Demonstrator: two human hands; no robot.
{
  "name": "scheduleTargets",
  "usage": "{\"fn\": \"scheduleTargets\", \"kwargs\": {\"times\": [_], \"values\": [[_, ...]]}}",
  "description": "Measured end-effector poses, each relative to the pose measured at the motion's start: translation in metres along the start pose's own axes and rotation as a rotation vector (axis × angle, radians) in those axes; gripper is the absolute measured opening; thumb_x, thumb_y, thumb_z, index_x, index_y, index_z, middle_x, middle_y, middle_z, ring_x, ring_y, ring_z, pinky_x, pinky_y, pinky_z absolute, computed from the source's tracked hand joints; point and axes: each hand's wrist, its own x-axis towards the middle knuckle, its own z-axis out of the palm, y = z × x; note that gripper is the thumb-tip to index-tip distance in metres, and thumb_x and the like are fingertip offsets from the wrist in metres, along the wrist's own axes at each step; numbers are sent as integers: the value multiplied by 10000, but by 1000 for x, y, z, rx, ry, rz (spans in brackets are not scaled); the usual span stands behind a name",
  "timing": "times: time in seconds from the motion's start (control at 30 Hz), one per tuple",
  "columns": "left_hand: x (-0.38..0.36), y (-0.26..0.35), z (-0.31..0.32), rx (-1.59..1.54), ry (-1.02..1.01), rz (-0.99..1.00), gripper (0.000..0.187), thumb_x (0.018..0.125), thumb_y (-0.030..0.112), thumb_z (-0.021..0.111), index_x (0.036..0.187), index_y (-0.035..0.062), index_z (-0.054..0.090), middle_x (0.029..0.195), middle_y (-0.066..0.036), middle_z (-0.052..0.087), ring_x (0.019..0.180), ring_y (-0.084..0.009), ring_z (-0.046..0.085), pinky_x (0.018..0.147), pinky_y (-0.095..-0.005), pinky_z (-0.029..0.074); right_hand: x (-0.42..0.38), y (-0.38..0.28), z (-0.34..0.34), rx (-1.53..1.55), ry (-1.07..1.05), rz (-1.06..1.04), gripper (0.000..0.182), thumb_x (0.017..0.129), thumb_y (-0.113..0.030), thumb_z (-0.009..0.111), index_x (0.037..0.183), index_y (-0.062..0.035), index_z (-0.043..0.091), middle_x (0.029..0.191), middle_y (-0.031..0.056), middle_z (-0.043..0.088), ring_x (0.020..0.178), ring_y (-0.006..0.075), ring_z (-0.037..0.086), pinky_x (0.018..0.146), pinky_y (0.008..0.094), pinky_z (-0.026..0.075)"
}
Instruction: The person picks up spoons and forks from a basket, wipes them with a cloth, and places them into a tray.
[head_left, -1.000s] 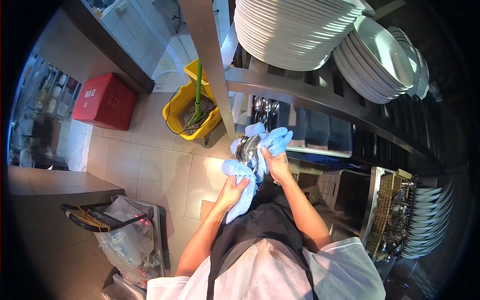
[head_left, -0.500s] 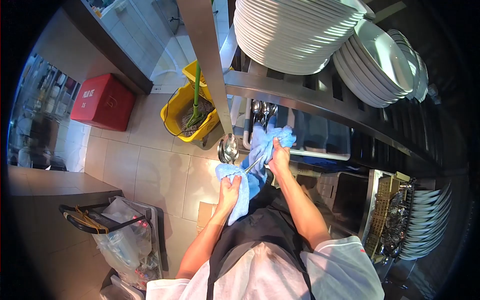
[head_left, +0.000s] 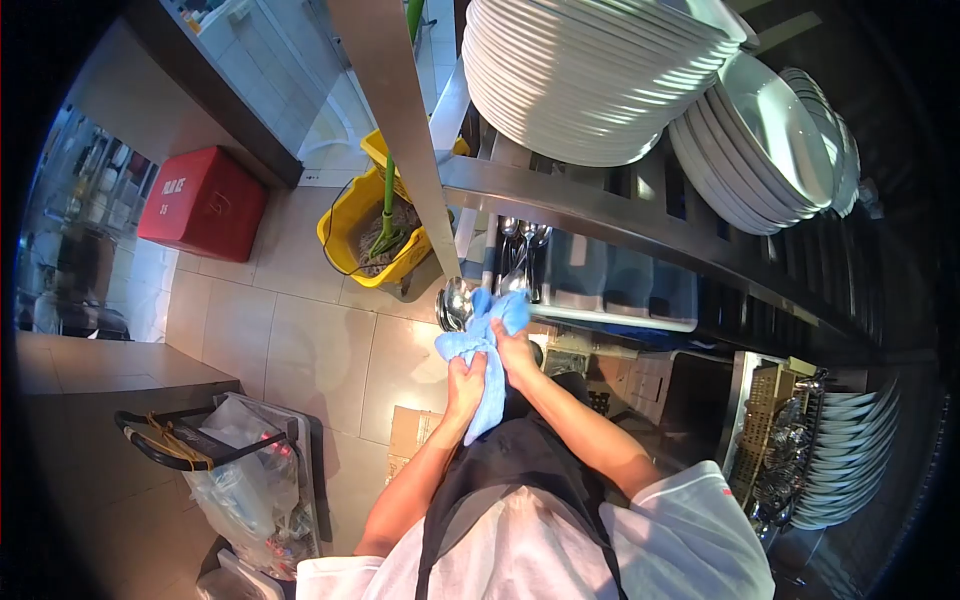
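Observation:
A light blue cloth (head_left: 487, 370) is bunched between my two hands, close in front of the dark apron. My left hand (head_left: 465, 388) is closed on its lower left part, thumb up. My right hand (head_left: 514, 352) grips the upper right part, close beside the left. Just beyond the cloth, a cluster of shiny spoons (head_left: 456, 304) shows its bowls, the handles hidden behind the cloth. Whatever the cloth wraps is covered. Past my right hand, more spoons (head_left: 520, 235) lie in the left compartment of a grey cutlery tray (head_left: 610, 318).
A metal rack (head_left: 600, 205) above the tray bears stacked white plates (head_left: 580, 90) and bowls (head_left: 765, 140). A yellow mop bucket (head_left: 335, 240) and red box (head_left: 205, 203) stand on the floor. A trolley (head_left: 165, 455) with plastic bags is at lower left, cutlery baskets (head_left: 765, 410) at right.
My right hand has come left and down towards my left hand, bringing its part of the cloth. The thin metal handle that showed between the hands is now covered.

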Motion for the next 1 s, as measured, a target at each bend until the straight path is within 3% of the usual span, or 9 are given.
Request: {"fn": "scheduleTargets", "kwargs": {"times": [0.07, 0.17, 0.3, 0.37, 0.4, 0.57, 0.8, 0.87, 1.0], "values": [[8, -11, -3, 14, -28, -57, 272, 802, 187, 508, 611, -6, 518, 544, 1, 485, 502, -68, 427, 423, -278, 337, 19, 7, -14, 60, -271, 167, 356, 793, -239, 579, 1063, -24, 491, 910, 37, 580, 791, 146, 535, 721, 301, 418], [16, -46, -6, 81, -40, -61, 278, 804, 195, 506, 621, -13, 516, 552, -4, 486, 518, -82, 437, 438, -279, 350, 49, -26, -19, -439, -107, 222, 252, 776, -240, 606, 874, -14, 555, 786, 51, 578, 714, 148, 534, 604, 286, 432], [3, -35, -9, 154, -11, -40, 270, 813, 200, 494, 656, -19, 517, 560, -2, 482, 521, -88, 434, 449, -282, 354, 101, -11, -31, 100, -363, 181, 387, 768, -367, 593, 709, 12, 539, 640, 49, 549, 543, 126, 479, 513, 303, 418], [2, -31, -13, 166, -4, -54, 264, 815, 200, 492, 668, -19, 518, 563, 2, 480, 524, -86, 433, 451, -280, 353, 84, -18, -42, 244, -513, 417, 438, 791, -369, 559, 904, 51, 516, 775, 77, 575, 669, 151, 540, 606, 306, 461], [0, -31, -16, 109, 4, -71, 252, 817, 194, 491, 675, -12, 522, 569, 6, 480, 523, -79, 431, 449, -272, 352, 97, 35, -45, 42, -395, 232, 468, 807, -352, 539, 1063, 33, 461, 922, 78, 564, 837, 159, 533, 730, 304, 449], [-11, -19, -22, -2, -87, -132, 201, 822, 170, 490, 697, 21, 540, 604, 15, 501, 520, -61, 442, 446, -238, 359, 22, 31, -57, 50, -463, 104, 342, 848, -266, 489, 1119, -60, 450, 998, 39, 534, 915, 159, 495, 810, 316, 401], [-6, -37, -19, 80, -98, -103, 198, 813, 179, 509, 742, -4, 538, 622, -3, 522, 541, -84, 467, 480, -255, 388, 41, 31, -38, 613, -229, 355, 533, 823, -299, 528, 1188, 25, 314, 1130, 98, 461, 1039, 183, 427, 893, 319, 342], [0, -44, -24, 140, -73, -40, 188, 797, 159, 518, 760, -25, 539, 672, -36, 544, 603, -118, 494, 528, -289, 409, 24, 28, -36, 455, -179, 319, 567, 828, -361, 500, 1149, 78, 340, 1108, 122, 468, 1035, 183, 427, 893, 321, 336], [-10, -33, -35, 365, -61, 3, 166, 777, 120, 516, 815, -41, 538, 745, -55, 562, 693, -150, 525, 607, -302, 430, -50, -28, -37, -348, -744, 163, 716, 823, -581, 269, 1129, 50, 414, 1102, 136, 485, 1013, 229, 459, 878, 306, 345]]}}
